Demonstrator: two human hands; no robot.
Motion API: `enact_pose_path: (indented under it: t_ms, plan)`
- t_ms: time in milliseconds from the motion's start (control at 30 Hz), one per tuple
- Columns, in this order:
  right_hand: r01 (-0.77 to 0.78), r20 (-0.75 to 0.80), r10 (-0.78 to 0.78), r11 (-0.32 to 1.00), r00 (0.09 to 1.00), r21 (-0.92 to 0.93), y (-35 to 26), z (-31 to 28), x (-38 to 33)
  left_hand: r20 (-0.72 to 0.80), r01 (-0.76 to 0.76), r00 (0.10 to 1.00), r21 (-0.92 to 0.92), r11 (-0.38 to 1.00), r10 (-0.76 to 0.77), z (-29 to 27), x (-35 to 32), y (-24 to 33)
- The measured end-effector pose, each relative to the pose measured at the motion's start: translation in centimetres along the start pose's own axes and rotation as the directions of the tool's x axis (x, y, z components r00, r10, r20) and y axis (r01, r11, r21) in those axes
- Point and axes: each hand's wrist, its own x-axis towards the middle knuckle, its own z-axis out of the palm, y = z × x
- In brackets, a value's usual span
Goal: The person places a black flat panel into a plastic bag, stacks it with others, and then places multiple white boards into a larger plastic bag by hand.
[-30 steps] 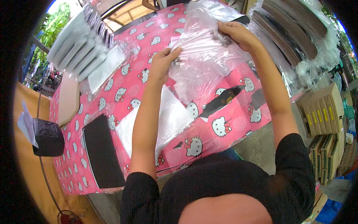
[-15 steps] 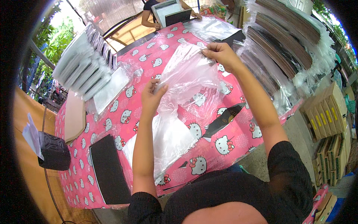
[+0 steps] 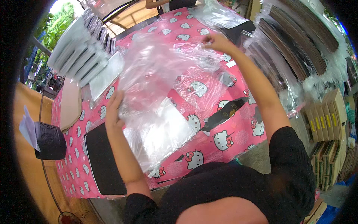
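A clear plastic bag (image 3: 149, 67), smeared by motion, hangs over the middle-left of the table. My left hand (image 3: 115, 108) is at its lower left edge, fingers pointing up and the thumb toward the plastic, closed on it. At the far right of the bag my right hand (image 3: 220, 43) is raised with curled fingers; blur at the fingertips hides whether they pinch anything. Beneath the right hand lies crumpled clear plastic (image 3: 201, 84). A white, glossy plastic-wrapped stack (image 3: 167, 123) rests in front of me, partly under the moving bag.
Pink patterned cloth covers the table (image 3: 242, 130). Wrapped stacks stand at far left (image 3: 78, 56) and right (image 3: 294, 44). A black panel (image 3: 104, 160) lies at left front, a black basket (image 3: 50, 140) beyond the left edge. Cardboard boxes (image 3: 324, 115) are at right. Another person's arm (image 3: 156, 4) shows at the far side.
The bag has swung left and spread out, and my left hand has moved left and toward me. My right hand stays in nearly the same place, apart from the bag's main part.
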Motion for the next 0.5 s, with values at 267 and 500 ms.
enact_pose_path:
  t_ms: [267,500]
  plan:
    - [-0.091,-0.215,0.011,0.925,0.977,-0.369,4.9,10.2,-5.9,-0.525,0.291,0.851,0.519,0.804,0.031,-13.4,-5.0,-10.2]
    - [-0.004,-0.172,0.111,0.850,0.979,0.527,-2.7,5.1,-5.5,-0.116,-0.388,0.703,0.764,0.515,0.702,0.6,-1.6,-6.1]
